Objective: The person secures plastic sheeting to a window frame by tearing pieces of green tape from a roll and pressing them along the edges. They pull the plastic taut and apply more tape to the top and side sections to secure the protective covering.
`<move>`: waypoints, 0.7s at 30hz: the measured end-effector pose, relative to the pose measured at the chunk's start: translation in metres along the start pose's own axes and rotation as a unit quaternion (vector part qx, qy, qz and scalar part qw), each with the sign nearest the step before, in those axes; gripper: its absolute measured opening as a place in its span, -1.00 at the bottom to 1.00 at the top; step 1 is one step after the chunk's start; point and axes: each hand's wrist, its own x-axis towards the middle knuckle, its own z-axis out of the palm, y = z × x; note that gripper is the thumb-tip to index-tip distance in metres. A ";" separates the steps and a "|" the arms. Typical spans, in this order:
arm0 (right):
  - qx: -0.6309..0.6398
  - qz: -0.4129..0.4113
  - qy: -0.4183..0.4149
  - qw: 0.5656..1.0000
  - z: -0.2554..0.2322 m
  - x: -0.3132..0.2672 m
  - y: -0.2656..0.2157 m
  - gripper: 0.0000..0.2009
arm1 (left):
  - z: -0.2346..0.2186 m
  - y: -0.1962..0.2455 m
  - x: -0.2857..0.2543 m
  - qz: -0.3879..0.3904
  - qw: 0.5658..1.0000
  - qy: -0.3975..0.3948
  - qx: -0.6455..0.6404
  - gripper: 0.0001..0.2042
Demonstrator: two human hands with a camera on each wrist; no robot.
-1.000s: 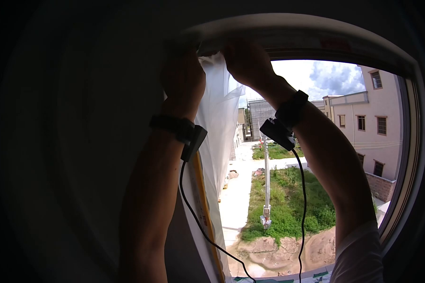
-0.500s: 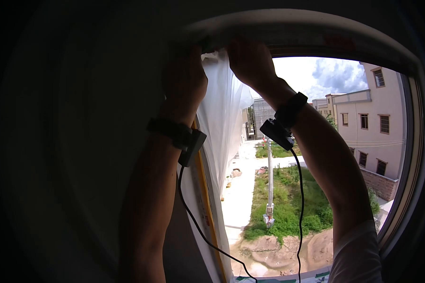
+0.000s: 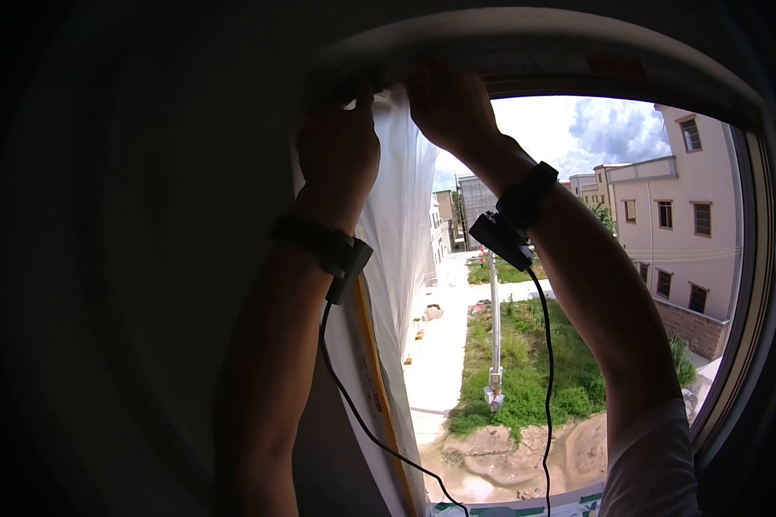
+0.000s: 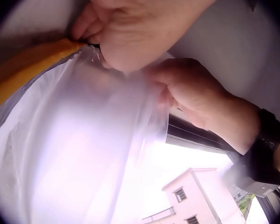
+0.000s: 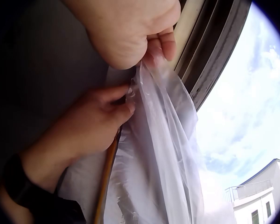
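Translucent plastic film [image 3: 398, 181] hangs in folds from the upper left corner of a window frame [image 3: 569, 77]. My left hand [image 3: 341, 151] is at that corner; in the right wrist view the left hand [image 5: 91, 121] pinches the film's edge [image 5: 132, 95] between thumb and finger. Just to its right, my right hand [image 3: 453, 108] is raised against the top of the frame. The right wrist view shows the right hand [image 5: 130, 32] with curled fingers gripping the gathered top of the film. An orange-yellow strip [image 3: 372, 353] runs down beside the film.
A dark wall [image 3: 129, 258] stands to the left. Through the window are a pale building [image 3: 677, 207], a pole [image 3: 495, 327], grass [image 3: 526, 370] and a pale path [image 3: 435, 362]. Black cables [image 3: 549, 379] hang from both wrist cameras. Green-marked material [image 3: 578, 507] lies along the sill.
The left hand has shifted slightly at the corner, with its thumb or finger now raised. The right hand has moved slightly left. The film's right edge has drawn in, and the view has tilted a little.
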 end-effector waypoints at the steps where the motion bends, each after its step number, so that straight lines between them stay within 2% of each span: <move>1: -0.008 -0.013 -0.004 1.000 0.000 0.006 0.001 -0.82 | 0.005 -0.003 0.001 0.027 0.998 0.043 0.031 -0.54; 5: -0.039 -0.013 -0.005 0.999 0.009 0.008 0.006 -0.80 | 0.015 0.001 -0.003 0.014 0.998 0.032 0.052 -0.49; 7: -0.113 -0.045 -0.028 0.992 0.012 0.010 0.008 -0.80 | 0.016 0.001 -0.004 0.024 0.999 0.041 0.017 -0.48; 8: -0.112 -0.044 -0.029 0.992 0.012 0.009 0.010 -0.80 | 0.017 0.002 -0.004 0.024 0.999 0.040 0.017 -0.48; 10: -0.070 0.009 -0.049 0.996 0.009 0.010 0.008 -0.79 | 0.017 0.002 -0.004 0.031 0.999 0.023 0.023 -0.47; 13: -0.067 -0.026 -0.019 0.997 0.004 0.007 0.005 -0.79 | 0.016 0.004 0.001 0.032 0.998 0.047 0.022 -0.45; 14: -0.065 -0.028 -0.020 0.997 0.002 0.006 0.003 -0.79 | 0.015 0.008 0.000 -0.015 0.998 0.000 0.060 -0.47; 17: -0.029 -0.017 -0.008 0.999 -0.008 0.005 -0.004 -0.81 | 0.019 0.001 -0.001 0.019 0.999 0.041 0.016 -0.44; 18: -0.055 -0.065 0.005 0.996 -0.013 0.006 -0.007 -0.80 | 0.016 0.001 0.000 0.018 0.999 0.042 0.017 -0.44; 19: -0.082 -0.112 0.018 0.990 -0.016 0.007 -0.008 -0.77 | 0.013 0.002 0.003 -0.004 1.000 -0.007 -0.017 -0.42; 20: -0.081 -0.113 0.017 0.990 -0.015 0.007 -0.007 -0.77 | 0.010 0.003 0.005 -0.027 0.997 -0.056 -0.050 -0.41; 21: -0.112 -0.181 0.049 0.976 -0.011 0.008 -0.004 -0.76 | 0.012 0.003 0.005 -0.028 0.997 -0.056 -0.050 -0.41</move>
